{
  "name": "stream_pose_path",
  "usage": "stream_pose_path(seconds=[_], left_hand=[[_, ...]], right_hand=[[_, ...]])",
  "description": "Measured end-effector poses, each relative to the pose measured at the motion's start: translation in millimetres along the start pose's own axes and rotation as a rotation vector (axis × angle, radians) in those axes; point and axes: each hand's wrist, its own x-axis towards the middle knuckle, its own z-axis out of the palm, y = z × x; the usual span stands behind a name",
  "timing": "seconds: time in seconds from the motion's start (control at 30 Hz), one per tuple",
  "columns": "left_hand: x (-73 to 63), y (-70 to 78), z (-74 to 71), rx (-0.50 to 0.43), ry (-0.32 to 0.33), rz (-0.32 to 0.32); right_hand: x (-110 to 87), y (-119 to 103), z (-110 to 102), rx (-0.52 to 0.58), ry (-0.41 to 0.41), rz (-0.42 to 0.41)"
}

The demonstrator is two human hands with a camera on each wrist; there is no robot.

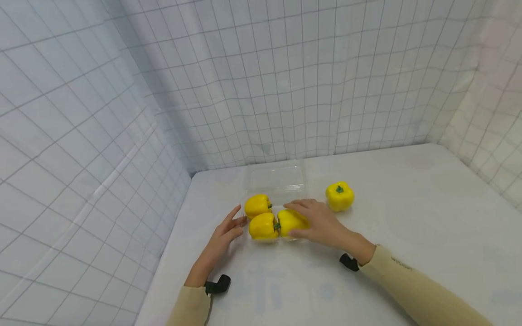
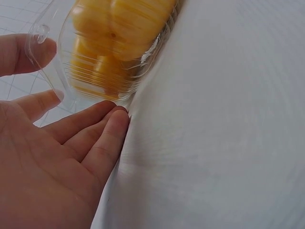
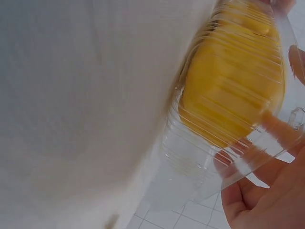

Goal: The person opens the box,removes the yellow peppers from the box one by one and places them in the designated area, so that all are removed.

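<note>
A clear plastic clamshell box (image 3: 183,160) holds three yellow bell peppers. Two of them, a far-left pepper (image 1: 257,206) and a near-left pepper (image 1: 262,227), lie on their sides in the left half. My right hand (image 1: 324,224) reaches over the box's right side and grips the right-hand pepper (image 1: 290,221), fingers at its far side and thumb at its near side. Its stem end faces left. At the box's left side is my left hand (image 1: 222,235), its extended fingers touching the plastic low down and its thumb at the rim in the left wrist view.
The box's transparent lid (image 1: 275,177) lies folded back toward the rear curtain. Another yellow bell pepper (image 1: 340,197) stands stem up on the white table (image 1: 408,217), right of the box. Grid-patterned curtains (image 1: 285,90) enclose the table at the back and sides.
</note>
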Motion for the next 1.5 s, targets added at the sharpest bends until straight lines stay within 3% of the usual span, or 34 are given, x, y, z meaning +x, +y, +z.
stream_pose_path(seconds=[0.23, 0.57, 0.8, 1.03, 1.5], left_hand=[[-0.1, -0.3, 2.9, -0.015, -0.027, 0.018], [11.2, 3.7, -1.2, 0.024, -0.027, 0.024], [6.7, 4.5, -0.3, 0.025, -0.017, -0.005], [6.2, 2.3, 1.6, 0.017, -0.014, 0.011], [5.1, 4.0, 0.2, 0.026, -0.012, -0.029]], right_hand=[[-2.0, 4.4, 6.7, -0.030, 0.005, 0.010], [6.2, 3.9, -1.5, -0.072, -0.012, 0.013], [8.5, 1.9, 2.7, -0.056, -0.041, 0.054], [8.5, 2.5, 3.6, -0.048, -0.057, 0.084], [8.9, -3.0, 4.4, 0.010, -0.036, 0.103]])
